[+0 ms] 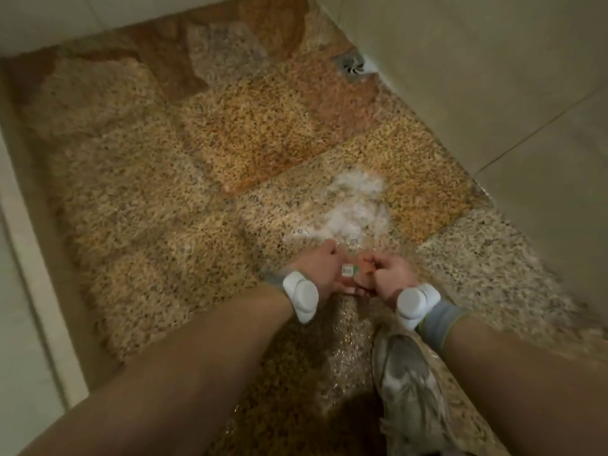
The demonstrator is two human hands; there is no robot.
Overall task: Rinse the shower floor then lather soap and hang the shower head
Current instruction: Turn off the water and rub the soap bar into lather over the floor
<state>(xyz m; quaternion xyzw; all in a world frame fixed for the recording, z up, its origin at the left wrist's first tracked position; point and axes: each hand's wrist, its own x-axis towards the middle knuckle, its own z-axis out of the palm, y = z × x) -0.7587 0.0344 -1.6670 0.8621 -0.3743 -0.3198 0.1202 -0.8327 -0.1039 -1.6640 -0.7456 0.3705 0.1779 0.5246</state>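
I judge the step in hand to be lathering: the floor [164, 192] glistens wet, and a patch of foam [355, 205] lies just beyond my hands. To do it well I would work the soap low over the floor with a firm hold, since a wet piece may slip, and carry suds leftward where I see none. The left hand [324, 271] curls its fingers round one end of the soap [350, 269], a small pinkish thing with a barcode label, bar or bottle I cannot tell. The right hand [390, 274] is fisted on the other end. The shower head is out of view.
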